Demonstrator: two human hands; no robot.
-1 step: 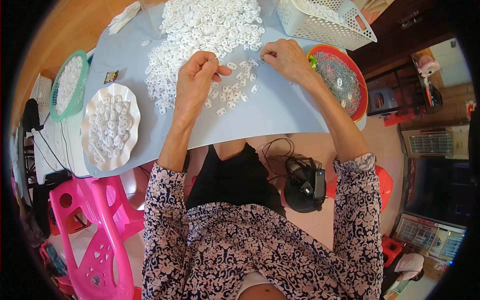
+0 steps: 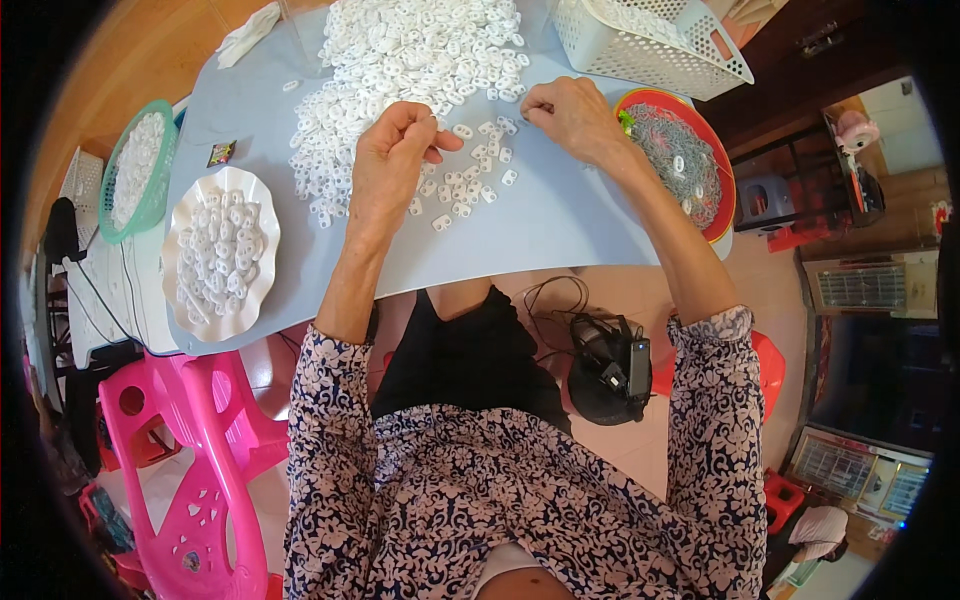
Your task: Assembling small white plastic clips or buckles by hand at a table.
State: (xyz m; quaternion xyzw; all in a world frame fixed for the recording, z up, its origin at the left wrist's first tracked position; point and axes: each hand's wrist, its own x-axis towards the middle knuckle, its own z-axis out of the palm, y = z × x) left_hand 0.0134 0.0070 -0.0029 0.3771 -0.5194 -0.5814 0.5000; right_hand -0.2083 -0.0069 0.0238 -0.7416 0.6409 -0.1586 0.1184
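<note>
At table (image 2: 540,240), left hand (image 2: 392,150) and right hand (image 2: 575,115) curling, any hold unclear; plate (image 2: 248,315) holding white pieces (image 2: 222,250), far bigger pile (image 2: 420,50) apparently remaining.

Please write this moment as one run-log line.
left hand: curled near white pieces | right hand: curled near them | held contents: unclear | red bowl: on right side

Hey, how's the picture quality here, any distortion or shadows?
Head view: fisheye, dark at the corners, the pink chair near the rim looking stretched; head view: the white pile is bright, its far pieces hard to separate; head view: soft shadow on the table near the right hand.
</note>
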